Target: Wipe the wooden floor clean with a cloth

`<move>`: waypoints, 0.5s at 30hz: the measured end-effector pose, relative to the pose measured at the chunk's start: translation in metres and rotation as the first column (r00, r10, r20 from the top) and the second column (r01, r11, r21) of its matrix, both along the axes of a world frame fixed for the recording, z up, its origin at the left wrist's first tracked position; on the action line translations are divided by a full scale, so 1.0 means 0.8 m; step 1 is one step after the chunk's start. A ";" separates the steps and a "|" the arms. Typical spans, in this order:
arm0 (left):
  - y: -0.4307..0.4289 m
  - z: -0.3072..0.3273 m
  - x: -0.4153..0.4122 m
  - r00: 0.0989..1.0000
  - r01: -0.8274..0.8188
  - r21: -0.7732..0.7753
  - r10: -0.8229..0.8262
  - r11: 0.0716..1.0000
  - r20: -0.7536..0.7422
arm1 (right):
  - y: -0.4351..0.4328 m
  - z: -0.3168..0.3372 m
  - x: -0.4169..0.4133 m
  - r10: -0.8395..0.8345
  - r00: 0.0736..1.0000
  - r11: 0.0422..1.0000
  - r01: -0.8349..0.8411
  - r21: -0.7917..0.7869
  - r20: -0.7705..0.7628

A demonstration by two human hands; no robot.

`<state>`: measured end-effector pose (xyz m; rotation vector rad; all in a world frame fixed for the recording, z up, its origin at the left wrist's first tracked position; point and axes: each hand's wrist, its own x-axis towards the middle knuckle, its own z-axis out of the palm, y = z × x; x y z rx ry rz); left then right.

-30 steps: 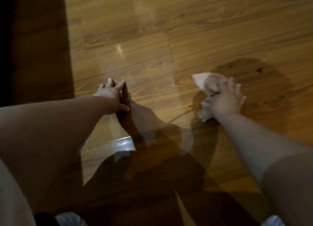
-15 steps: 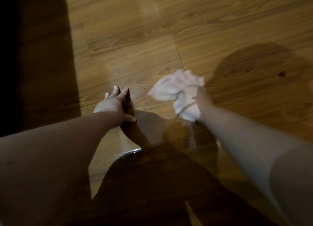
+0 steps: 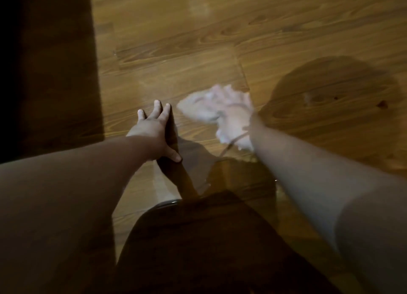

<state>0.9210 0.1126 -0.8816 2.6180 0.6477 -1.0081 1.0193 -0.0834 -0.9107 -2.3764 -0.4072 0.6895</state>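
Head view: the cloth (image 3: 211, 111) is a pale, crumpled rag, bunched into loose folds. I judge it light, soft and fully limp, so it will take whatever shape the palm gives it and will slide easily over the glossy boards. It should be held in the middle of the bunch, with the folds gathered under the palm and no loose corner left to trail.

The cloth lies on the wooden floor (image 3: 198, 51) at the end of the right arm, with the right hand (image 3: 236, 117) buried in it. Cloth shows beyond the hand and to its left, and 1 flap reaches back beside the wrist. Motion blur smears both together. The hand and cloth are plainly in contact, but I cannot tell whether the fingers curl round the folds or press flat on top.

The left hand (image 3: 154, 126) rests on the boards just left of the cloth, apart from it. It lies flat with its fingers straight and its thumb spread, and it holds nothing; I judge it a prop for the body.

A darker rounded patch (image 3: 330, 95) lies on the floor to the right of the cloth. Whether it is damp or shadow I cannot tell.
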 end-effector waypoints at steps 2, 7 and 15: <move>0.002 -0.002 -0.004 0.999 -0.024 -0.012 0.024 1.000 0.022 | -0.040 0.007 0.037 -0.128 0.977 0.979 0.153 -0.138 0.170; 0.006 -0.004 -0.011 0.998 -0.014 -0.018 0.015 1.000 0.063 | -0.082 0.015 0.071 -0.590 0.776 0.739 0.630 -0.237 0.223; 0.007 -0.008 -0.014 0.996 -0.007 0.005 0.006 1.000 0.092 | 0.007 -0.013 -0.028 0.269 0.926 0.963 -0.264 -0.053 0.264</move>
